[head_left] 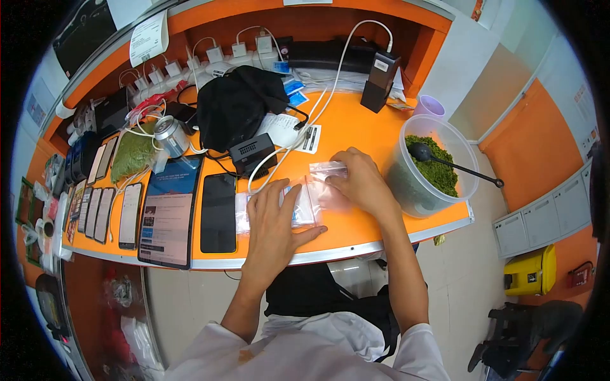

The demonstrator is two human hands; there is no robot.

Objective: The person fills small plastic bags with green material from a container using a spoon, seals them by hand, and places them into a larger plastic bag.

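My left hand [274,223] lies flat, fingers spread, on a small stack of clear zip bags [304,206] on the orange desk [356,136]. To its right, my right hand [362,181] pinches the top edge of one clear zip bag [328,169] and lifts it slightly off the stack. A clear plastic tub [424,170] of green powder with a black scoop [445,162] in it stands just right of my right hand.
A tablet [169,213], a black phone [218,213] and a row of several phones [105,206] lie at left. Behind are a metal can [170,135], a bag of green powder [132,152], a black cloth [235,105], chargers and white cables. The desk edge runs below my hands.
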